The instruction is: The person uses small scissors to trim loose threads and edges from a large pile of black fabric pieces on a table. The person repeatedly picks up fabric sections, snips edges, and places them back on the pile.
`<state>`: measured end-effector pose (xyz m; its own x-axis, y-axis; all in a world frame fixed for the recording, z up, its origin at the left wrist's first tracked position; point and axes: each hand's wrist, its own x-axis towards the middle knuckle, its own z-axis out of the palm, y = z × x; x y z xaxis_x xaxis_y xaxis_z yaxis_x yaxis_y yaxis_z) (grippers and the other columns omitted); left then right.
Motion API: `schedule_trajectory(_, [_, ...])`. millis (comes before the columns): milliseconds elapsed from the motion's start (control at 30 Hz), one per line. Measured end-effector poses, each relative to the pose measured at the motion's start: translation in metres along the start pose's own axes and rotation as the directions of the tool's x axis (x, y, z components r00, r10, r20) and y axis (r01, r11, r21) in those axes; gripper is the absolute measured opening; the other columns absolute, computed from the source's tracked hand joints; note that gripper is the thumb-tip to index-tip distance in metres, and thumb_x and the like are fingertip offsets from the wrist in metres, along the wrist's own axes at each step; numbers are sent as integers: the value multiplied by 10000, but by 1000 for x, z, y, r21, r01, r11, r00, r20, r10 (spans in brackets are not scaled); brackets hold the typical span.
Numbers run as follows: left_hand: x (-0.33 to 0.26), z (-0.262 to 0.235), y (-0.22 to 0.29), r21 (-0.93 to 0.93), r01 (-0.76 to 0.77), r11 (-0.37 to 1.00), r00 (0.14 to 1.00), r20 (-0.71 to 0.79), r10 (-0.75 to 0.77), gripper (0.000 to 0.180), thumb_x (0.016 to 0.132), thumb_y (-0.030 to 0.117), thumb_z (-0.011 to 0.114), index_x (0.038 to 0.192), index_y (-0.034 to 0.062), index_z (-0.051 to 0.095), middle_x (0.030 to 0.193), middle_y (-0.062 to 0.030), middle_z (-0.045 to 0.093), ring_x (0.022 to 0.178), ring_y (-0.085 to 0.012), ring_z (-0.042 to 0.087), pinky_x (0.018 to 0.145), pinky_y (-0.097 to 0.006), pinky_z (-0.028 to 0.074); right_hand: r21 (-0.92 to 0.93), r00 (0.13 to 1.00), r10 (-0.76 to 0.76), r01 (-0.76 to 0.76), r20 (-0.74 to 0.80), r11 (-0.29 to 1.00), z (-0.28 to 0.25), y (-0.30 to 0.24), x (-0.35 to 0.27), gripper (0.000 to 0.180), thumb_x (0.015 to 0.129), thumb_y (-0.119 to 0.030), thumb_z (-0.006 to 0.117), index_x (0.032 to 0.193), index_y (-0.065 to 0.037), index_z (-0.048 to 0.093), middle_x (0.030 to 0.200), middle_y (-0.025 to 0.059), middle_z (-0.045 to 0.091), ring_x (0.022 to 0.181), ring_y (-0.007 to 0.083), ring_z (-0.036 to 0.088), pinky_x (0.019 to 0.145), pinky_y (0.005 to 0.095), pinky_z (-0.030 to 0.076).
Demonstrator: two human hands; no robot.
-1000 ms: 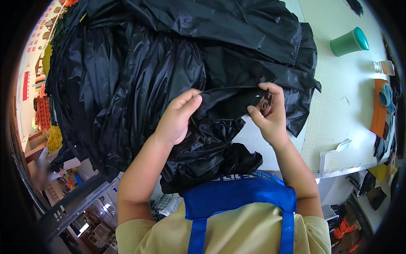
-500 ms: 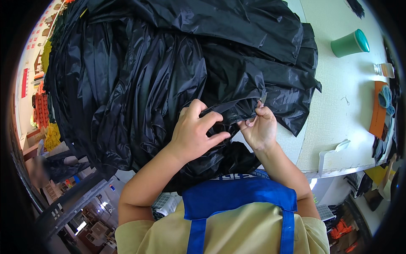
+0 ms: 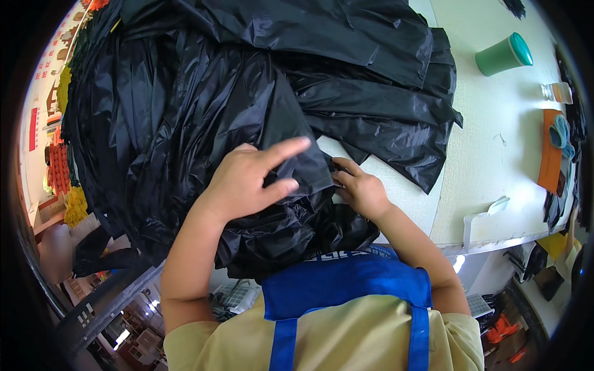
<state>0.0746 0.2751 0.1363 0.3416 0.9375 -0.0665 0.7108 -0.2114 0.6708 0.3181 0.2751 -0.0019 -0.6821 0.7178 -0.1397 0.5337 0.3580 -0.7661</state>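
A big heap of shiny black fabric pieces [image 3: 204, 93] covers most of the pale table [image 3: 495, 154]. My left hand [image 3: 247, 179] lies on a folded black piece near the table's front edge, fingers spread, index finger stretched toward the right. My right hand [image 3: 362, 188] pinches the right edge of that same piece [image 3: 297, 154], its fingers curled on the cloth. More crumpled black fabric [image 3: 291, 235] hangs over the table edge against my blue apron [image 3: 346, 287].
A green cup with a teal lid [image 3: 502, 54] lies on its side at the far right. Nearby are a small clear jar [image 3: 557, 91] and an orange mat [image 3: 549, 157] with a teal item on it. A white clip-like holder [image 3: 482, 219] sits at the table's front edge.
Both hands have dropped lower toward the table's front edge. My left hand has let go of the bunched fold and now lies flat with fingers spread; the black piece is smoothed out under it.
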Motion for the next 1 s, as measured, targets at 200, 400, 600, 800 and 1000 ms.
schedule_trajectory(200, [-23, 4, -5, 616, -158, 772, 866, 462, -191, 192, 699, 198, 648, 847, 92, 708, 836, -87, 605, 764, -244, 585, 810, -365, 407, 171, 968, -152, 187, -198, 967, -7, 27, 7, 252, 752, -69, 638, 999, -99, 601, 1112, 55, 614, 803, 269, 645, 672, 355, 530])
schedule_trajectory(400, [1, 22, -3, 436, -436, 787, 763, 644, 65, 214, 764, 165, 592, 892, -6, 603, 963, -115, 639, 942, -260, 608, 826, -383, 458, -1, 978, -184, 184, -102, 983, 8, 21, 2, 273, 676, -32, 661, 937, -99, 622, 1104, 63, 635, 849, 257, 647, 685, 338, 531])
schedule_trajectory(600, [12, 44, 14, 55, 302, 952, 937, 167, -307, 595, 769, 362, 720, 1152, 46, 391, 870, -154, 583, 754, -323, 612, 662, -396, 491, 688, 958, 232, -54, -169, 724, -22, -19, 25, 78, 838, -59, 638, 846, 3, 591, 687, 52, 579, 640, 88, 488, 596, 253, 422])
schedule_trajectory(800, [2, 44, 0, -146, 340, 929, 939, 4, -343, 402, 752, 43, 677, 1118, 46, 512, 922, -113, 580, 838, -250, 603, 762, -326, 487, 815, 946, 306, -92, -107, 571, -47, -27, 52, 111, 862, -71, 609, 781, -14, 558, 663, -49, 468, 626, 34, 397, 560, 214, 344])
schedule_trajectory(1000, [-8, 22, -24, -422, 332, 843, 917, -66, -394, 93, 863, 63, 538, 924, 28, 599, 923, -26, 558, 832, -114, 530, 727, -239, 407, 901, 881, 473, -185, -25, 392, -57, -4, 67, 183, 873, -148, 598, 717, -105, 511, 628, -88, 399, 546, 19, 329, 481, 212, 265])
